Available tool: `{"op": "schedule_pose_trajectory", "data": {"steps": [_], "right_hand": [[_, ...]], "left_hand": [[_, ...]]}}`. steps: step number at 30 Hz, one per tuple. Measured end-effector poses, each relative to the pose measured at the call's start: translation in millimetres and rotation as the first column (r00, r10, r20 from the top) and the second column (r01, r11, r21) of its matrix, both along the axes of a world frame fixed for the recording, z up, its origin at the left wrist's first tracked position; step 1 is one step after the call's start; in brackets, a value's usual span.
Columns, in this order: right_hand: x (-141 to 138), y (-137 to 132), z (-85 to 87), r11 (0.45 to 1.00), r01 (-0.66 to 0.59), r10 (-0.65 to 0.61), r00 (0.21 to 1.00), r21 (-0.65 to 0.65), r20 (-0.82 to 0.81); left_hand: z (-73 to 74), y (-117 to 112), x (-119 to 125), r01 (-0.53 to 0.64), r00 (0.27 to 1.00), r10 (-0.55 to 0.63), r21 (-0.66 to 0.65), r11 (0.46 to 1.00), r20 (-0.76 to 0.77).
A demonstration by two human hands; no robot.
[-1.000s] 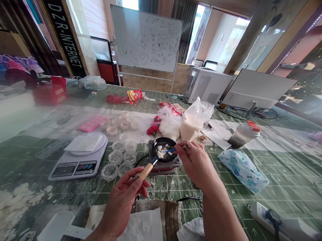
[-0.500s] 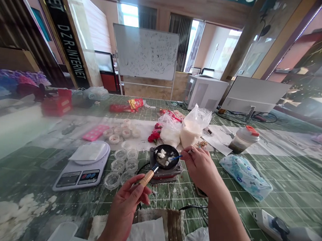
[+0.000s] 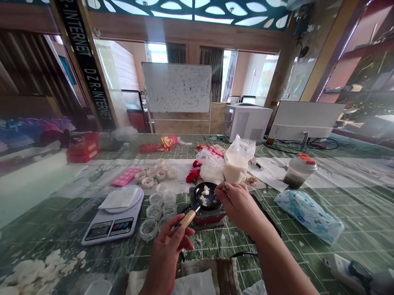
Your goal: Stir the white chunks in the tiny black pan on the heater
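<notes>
My left hand (image 3: 172,247) is closed around the wooden handle of a small black frying pan (image 3: 216,205). White lumps (image 3: 205,192) lie in the pan, with some clear, wet-looking patches around them. The pan rests on or just over a small hot plate (image 3: 209,220); I cannot tell which. My right hand (image 3: 235,202) pinches a thin blue stick (image 3: 211,197), its lower end down in the pan among the lumps. The stick's upper end is hidden by my fingers.
Left of the pan stand several clear small cups (image 3: 148,229) and a white kitchen scale (image 3: 114,220). Behind are bags of white granules (image 3: 234,167), red flowers (image 3: 193,173), filled cups (image 3: 148,182) and a pink mould (image 3: 126,177). A shaker bottle (image 3: 299,171) and tissue pack (image 3: 309,215) stand right.
The view has tilted up, so more of the ceiling shows. My right hand has shifted closer over the pan with the blue stick. My left hand keeps hold of the handle.
</notes>
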State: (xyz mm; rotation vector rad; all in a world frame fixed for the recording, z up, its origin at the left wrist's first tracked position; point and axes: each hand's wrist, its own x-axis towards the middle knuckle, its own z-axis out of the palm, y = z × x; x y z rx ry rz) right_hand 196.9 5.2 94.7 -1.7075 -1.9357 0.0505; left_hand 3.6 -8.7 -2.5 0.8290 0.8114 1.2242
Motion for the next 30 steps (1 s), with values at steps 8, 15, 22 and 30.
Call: {"op": "schedule_pose_trajectory", "data": {"steps": [8,15,22,30], "right_hand": [[-2,1,-5.2,0.996,0.085,-0.086,0.992,0.016,0.091],[3,6,-6.0,0.99,0.13,-0.132,0.99,0.049,0.056],[5,10,-6.8,0.992,0.114,-0.111,0.993,0.053,-0.047],[15,18,-10.8,0.985,0.167,-0.162,0.981,0.044,-0.104]], "left_hand": [[4.8,-2,1,-0.049,0.998,0.053,0.078,0.996,-0.047],[0.6,0,0,-0.071,0.996,0.075,0.095,0.993,-0.041],[0.6,2,0,-0.081,0.995,0.086,0.086,0.993,-0.046],[2.5,4,-1,-0.086,0.994,0.09,0.073,0.994,-0.053]]}}
